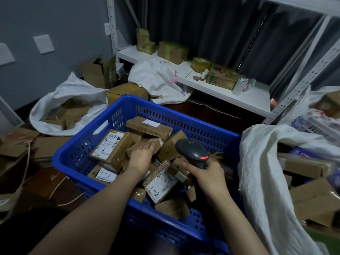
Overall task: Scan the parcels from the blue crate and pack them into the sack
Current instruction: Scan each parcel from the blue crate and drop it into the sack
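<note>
The blue crate [117, 105] stands in front of me, holding several brown cardboard parcels, some with white labels marked 4-2 [110, 144], 4-3 [105, 175] and 3-2 [160, 183]. My left hand [141, 157] reaches down into the crate and its fingers rest on a small brown parcel [154, 144] in the middle. My right hand [206, 175] grips a black barcode scanner [193, 151] with a red light, held over the crate's right side. The white woven sack [263, 172] lies open at the right, with flat parcels inside.
Another white sack [73, 92] with cardboard boxes sits at the back left, and a third [156, 78] drapes over a white shelf [230, 92] carrying taped boxes. Flattened cardboard and twine cover the floor at the left.
</note>
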